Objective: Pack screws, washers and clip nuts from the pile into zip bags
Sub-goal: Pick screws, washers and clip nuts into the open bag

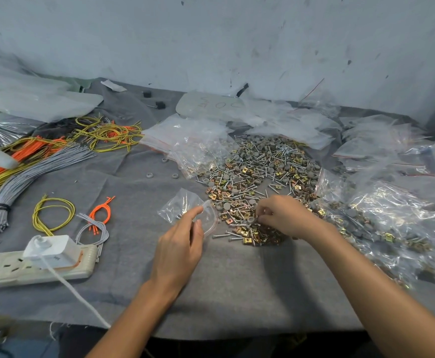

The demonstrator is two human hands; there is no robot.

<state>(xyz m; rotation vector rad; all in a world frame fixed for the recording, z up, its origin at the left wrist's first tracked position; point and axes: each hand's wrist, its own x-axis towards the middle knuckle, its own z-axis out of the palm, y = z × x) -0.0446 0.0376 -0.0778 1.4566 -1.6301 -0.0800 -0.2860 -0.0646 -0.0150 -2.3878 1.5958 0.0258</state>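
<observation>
A small clear zip bag [182, 208] lies just left of the near edge of the pile [257, 177] of screws, grey washers and brass-coloured clip nuts. Its long axis slants from the sealed end, farther from the pile, to the mouth, which gapes toward the pile. A few small pieces show inside, too blurred to name. The left hand [181, 245] pinches the bag's mouth rim between thumb and fingers, holding it open. The right hand [285, 215] rests on the pile's near edge with its fingers curled down into the hardware; I cannot tell whether they hold a piece. Right of the pile lie filled bags [366, 220] showing screws, washers and clip nuts. Left of its far side, more bags [193, 148] hold screws. Well left of the pile are a power strip [33, 267] and a grey wire bundle [30, 174].
</observation>
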